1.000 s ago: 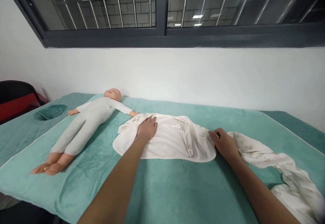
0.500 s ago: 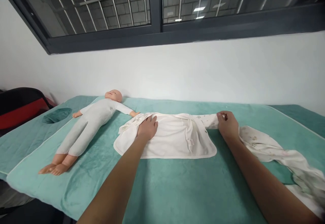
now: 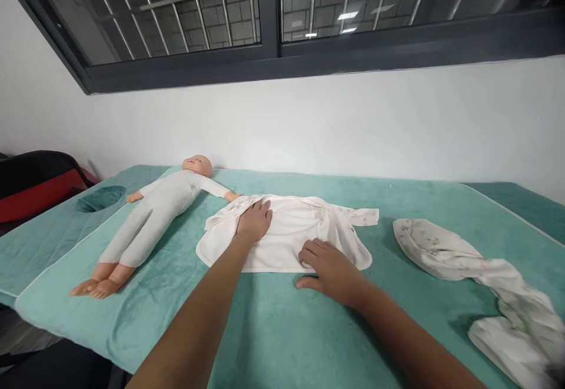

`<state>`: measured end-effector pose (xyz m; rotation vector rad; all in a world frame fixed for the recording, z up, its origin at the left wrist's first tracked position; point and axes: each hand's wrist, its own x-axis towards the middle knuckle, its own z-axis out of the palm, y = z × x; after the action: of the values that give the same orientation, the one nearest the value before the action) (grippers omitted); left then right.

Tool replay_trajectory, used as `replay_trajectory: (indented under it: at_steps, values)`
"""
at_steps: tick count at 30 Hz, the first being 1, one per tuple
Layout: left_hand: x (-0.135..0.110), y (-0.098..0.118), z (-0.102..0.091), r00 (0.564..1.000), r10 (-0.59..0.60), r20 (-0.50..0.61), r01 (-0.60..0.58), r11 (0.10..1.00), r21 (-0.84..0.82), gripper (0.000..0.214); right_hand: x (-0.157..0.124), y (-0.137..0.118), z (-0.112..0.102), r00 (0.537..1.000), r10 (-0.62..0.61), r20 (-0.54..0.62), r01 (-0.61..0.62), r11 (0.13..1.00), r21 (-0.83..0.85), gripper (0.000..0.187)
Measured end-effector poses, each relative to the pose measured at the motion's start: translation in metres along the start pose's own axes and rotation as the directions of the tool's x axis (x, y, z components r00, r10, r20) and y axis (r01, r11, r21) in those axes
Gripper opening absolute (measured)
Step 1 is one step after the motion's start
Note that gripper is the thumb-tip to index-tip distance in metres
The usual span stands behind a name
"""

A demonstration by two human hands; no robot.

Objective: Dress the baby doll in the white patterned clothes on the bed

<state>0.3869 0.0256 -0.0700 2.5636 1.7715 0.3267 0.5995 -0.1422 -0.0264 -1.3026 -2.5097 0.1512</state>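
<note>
A small white baby shirt [image 3: 286,230] lies spread on the green bed cover, its printed right sleeve stretched out to the side. My left hand [image 3: 255,221] rests flat on the shirt's left part, fingers extended. Over the lower right hem is my right hand [image 3: 329,268], fingers apart and holding nothing; its thumb is over the green cover. Left of the shirt, a baby doll [image 3: 165,206] in a white body suit lies on its back, one hand near the shirt's upper left corner.
Crumpled printed white baby clothing [image 3: 459,253] lies at the right. The green cover [image 3: 282,330] sits on a bed with a round hole [image 3: 100,199] at the left. A red and black bag-like object [image 3: 42,189] stands at far left. A white wall and barred window are behind.
My right hand has let go of the shirt's right sleeve cuff and moved down and left to the lower hem. My left hand has stayed on the shirt.
</note>
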Motion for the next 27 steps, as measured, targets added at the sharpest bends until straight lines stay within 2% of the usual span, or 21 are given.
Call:
replay_trajectory:
  at_steps: [2,5,12,20,24,27]
  values:
    - [0.000,0.000,-0.001,1.000,-0.001,0.001,0.001,1.000,-0.004,0.054,0.001,-0.007,0.005,1.000,-0.003,0.027,0.005,0.996,-0.090,0.024]
    - [-0.001,0.001,-0.002,1.000,0.000,0.003,0.000,1.000,-0.010,0.054,-0.001,-0.010,0.004,0.997,-0.018,0.071,0.026,0.992,-0.125,0.027]
    - [-0.002,-0.001,-0.003,1.000,0.004,0.018,-0.004,1.000,-0.029,0.054,-0.008,-0.014,-0.004,0.996,-0.001,0.090,-0.004,0.999,0.046,0.030]
    - [-0.006,0.003,-0.012,1.000,0.007,0.018,-0.006,0.999,-0.034,0.053,-0.006,-0.011,0.003,0.999,-0.055,0.001,0.054,0.996,0.065,0.046]
    - [-0.025,0.013,-0.015,0.998,0.056,-0.004,-0.056,0.998,-0.021,0.053,-0.010,-0.012,0.005,0.996,-0.062,-0.065,0.068,0.994,0.088,0.049]
    - [-0.057,0.021,-0.016,0.984,0.180,0.001,-0.180,0.984,0.005,0.053,-0.010,-0.013,0.005,0.995,-0.020,-0.101,0.036,0.986,0.164,0.050]
